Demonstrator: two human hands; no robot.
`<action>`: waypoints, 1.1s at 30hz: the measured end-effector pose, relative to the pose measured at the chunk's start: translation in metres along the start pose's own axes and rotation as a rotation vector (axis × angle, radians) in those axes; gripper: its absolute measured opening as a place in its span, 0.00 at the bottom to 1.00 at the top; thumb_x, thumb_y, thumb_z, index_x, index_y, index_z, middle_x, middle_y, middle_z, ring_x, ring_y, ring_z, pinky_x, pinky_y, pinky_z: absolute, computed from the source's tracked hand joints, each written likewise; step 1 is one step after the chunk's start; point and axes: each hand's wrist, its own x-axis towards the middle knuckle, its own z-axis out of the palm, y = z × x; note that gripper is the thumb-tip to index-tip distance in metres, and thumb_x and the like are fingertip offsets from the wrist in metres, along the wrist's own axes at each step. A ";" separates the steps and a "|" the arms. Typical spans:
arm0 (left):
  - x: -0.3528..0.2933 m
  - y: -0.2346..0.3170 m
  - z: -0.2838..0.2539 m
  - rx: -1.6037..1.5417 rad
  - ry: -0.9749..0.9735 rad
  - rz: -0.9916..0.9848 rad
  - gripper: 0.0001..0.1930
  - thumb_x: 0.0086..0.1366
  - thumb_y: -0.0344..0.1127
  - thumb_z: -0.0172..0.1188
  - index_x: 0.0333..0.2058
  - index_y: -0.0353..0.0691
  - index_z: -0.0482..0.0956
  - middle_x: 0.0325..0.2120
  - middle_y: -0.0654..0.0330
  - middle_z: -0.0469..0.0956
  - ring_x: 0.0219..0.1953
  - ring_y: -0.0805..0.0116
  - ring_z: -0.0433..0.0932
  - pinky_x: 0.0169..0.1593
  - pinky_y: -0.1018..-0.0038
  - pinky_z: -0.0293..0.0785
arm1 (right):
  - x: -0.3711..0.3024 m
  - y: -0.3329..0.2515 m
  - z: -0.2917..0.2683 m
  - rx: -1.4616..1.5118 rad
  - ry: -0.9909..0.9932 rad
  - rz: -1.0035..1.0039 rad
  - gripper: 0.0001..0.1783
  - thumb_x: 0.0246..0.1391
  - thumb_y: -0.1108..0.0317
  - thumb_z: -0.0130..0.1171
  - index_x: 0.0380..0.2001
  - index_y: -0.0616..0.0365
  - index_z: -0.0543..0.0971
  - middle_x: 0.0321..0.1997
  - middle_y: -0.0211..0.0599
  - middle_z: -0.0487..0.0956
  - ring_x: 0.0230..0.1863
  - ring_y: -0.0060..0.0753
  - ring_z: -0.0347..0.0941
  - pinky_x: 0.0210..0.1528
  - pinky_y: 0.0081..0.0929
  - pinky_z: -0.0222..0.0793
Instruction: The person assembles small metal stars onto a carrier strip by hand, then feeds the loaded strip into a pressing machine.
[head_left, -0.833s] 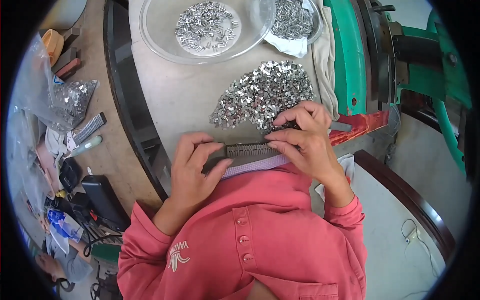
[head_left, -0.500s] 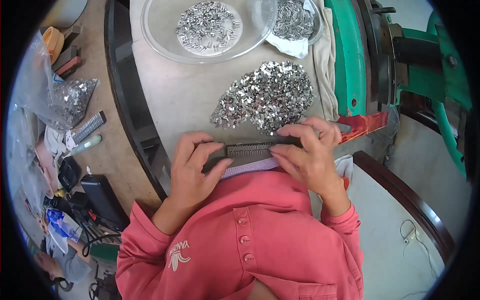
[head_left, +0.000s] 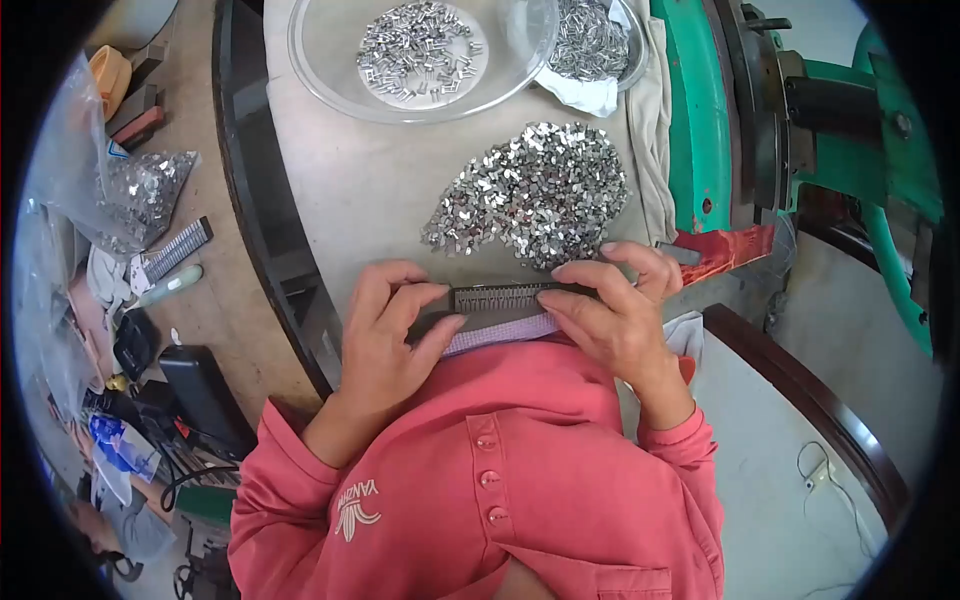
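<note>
Dark slotted metal strip (head_left: 505, 297) at frame centre — pinched at its left end by left hand (head_left: 385, 335), fingers curled round it; right hand (head_left: 610, 310) gripping the right end. Silver clips heap (head_left: 535, 195) just above, clear bowl (head_left: 330, 85) at top.

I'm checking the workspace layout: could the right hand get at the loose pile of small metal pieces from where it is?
Probably yes. The right hand rests on the dark toothed strip, and the pile of metal pieces lies just beyond its fingertips on the cloth-covered table, with nothing standing between them.
</note>
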 end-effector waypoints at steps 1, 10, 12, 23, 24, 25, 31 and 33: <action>0.000 0.000 0.000 0.002 0.002 -0.001 0.18 0.47 0.27 0.76 0.39 0.36 0.82 0.42 0.53 0.74 0.44 0.59 0.76 0.46 0.72 0.73 | 0.000 0.000 0.000 0.001 0.001 -0.002 0.14 0.33 0.63 0.75 0.29 0.38 0.88 0.44 0.14 0.81 0.55 0.35 0.66 0.57 0.39 0.51; -0.001 0.001 0.000 -0.008 -0.010 -0.016 0.18 0.48 0.27 0.76 0.39 0.35 0.82 0.42 0.53 0.73 0.44 0.58 0.76 0.45 0.72 0.73 | -0.003 -0.005 -0.002 0.012 0.003 0.032 0.13 0.35 0.61 0.75 0.30 0.38 0.87 0.44 0.13 0.80 0.56 0.35 0.65 0.57 0.39 0.49; -0.001 0.001 0.000 0.001 -0.009 -0.008 0.18 0.48 0.28 0.76 0.39 0.35 0.81 0.42 0.53 0.73 0.44 0.58 0.76 0.45 0.71 0.73 | -0.005 -0.004 -0.004 0.022 0.030 0.054 0.13 0.34 0.61 0.75 0.30 0.38 0.88 0.44 0.13 0.80 0.55 0.35 0.65 0.57 0.39 0.49; 0.001 0.000 0.002 -0.002 0.017 0.034 0.17 0.49 0.29 0.74 0.38 0.37 0.81 0.41 0.52 0.74 0.42 0.54 0.75 0.42 0.65 0.73 | -0.024 -0.007 0.005 -0.151 0.106 0.025 0.17 0.33 0.64 0.75 0.32 0.33 0.88 0.44 0.14 0.80 0.54 0.36 0.64 0.57 0.38 0.53; 0.001 0.000 0.002 0.004 0.016 0.037 0.17 0.49 0.29 0.74 0.38 0.37 0.81 0.41 0.52 0.74 0.42 0.53 0.75 0.42 0.65 0.73 | -0.026 -0.008 0.005 -0.152 0.107 0.025 0.17 0.33 0.64 0.75 0.32 0.33 0.88 0.44 0.14 0.80 0.54 0.36 0.64 0.57 0.38 0.53; 0.001 0.000 0.002 0.005 0.017 0.038 0.17 0.49 0.29 0.74 0.38 0.37 0.81 0.41 0.52 0.74 0.42 0.53 0.75 0.42 0.65 0.73 | -0.027 -0.008 0.005 -0.189 0.112 0.000 0.16 0.34 0.63 0.75 0.32 0.32 0.88 0.44 0.14 0.80 0.54 0.36 0.64 0.56 0.38 0.53; 0.000 0.000 0.003 0.006 0.026 0.034 0.16 0.49 0.29 0.74 0.38 0.37 0.81 0.41 0.52 0.74 0.42 0.54 0.75 0.42 0.65 0.73 | -0.028 -0.005 0.001 -0.111 0.146 0.055 0.15 0.36 0.61 0.75 0.33 0.36 0.88 0.43 0.16 0.80 0.51 0.34 0.65 0.55 0.37 0.51; 0.000 0.001 0.003 0.002 -0.002 -0.004 0.18 0.48 0.27 0.75 0.40 0.36 0.82 0.43 0.53 0.73 0.43 0.58 0.76 0.46 0.70 0.74 | -0.028 -0.002 0.001 -0.068 0.148 0.110 0.15 0.36 0.60 0.74 0.34 0.37 0.88 0.43 0.16 0.80 0.51 0.32 0.66 0.54 0.36 0.50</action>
